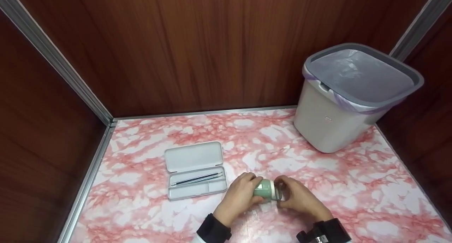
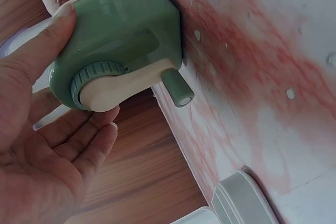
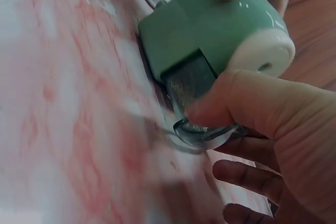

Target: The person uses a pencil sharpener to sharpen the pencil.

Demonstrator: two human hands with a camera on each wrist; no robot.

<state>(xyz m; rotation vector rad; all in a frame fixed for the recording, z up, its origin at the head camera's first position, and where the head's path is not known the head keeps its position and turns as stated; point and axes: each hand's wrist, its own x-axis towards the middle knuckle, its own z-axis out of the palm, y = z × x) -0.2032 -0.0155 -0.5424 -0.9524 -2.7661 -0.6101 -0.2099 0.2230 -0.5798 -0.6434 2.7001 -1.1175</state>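
Observation:
A green hand-crank pencil sharpener (image 1: 263, 189) is held at the front middle of the table. My left hand (image 1: 241, 190) grips its body from the left, thumb on one side and fingers on the other. The left wrist view shows its cream crank (image 2: 128, 85) with a green knob (image 2: 177, 87). On the other end is a cream ring (image 3: 268, 53) with a dark hole. My right hand (image 1: 300, 196) pinches the clear shavings drawer (image 3: 202, 136), which sticks partly out of the sharpener. Bits of shavings show inside the drawer, partly behind the thumb.
An open grey pencil case (image 1: 194, 158) lies to the left, with a few thin pencil-like sticks (image 1: 197, 179) inside. At the back right stands a grey bin (image 1: 328, 123) lined with a plastic bag. Wooden panels (image 1: 212, 52) enclose the red-and-white table (image 1: 141, 140).

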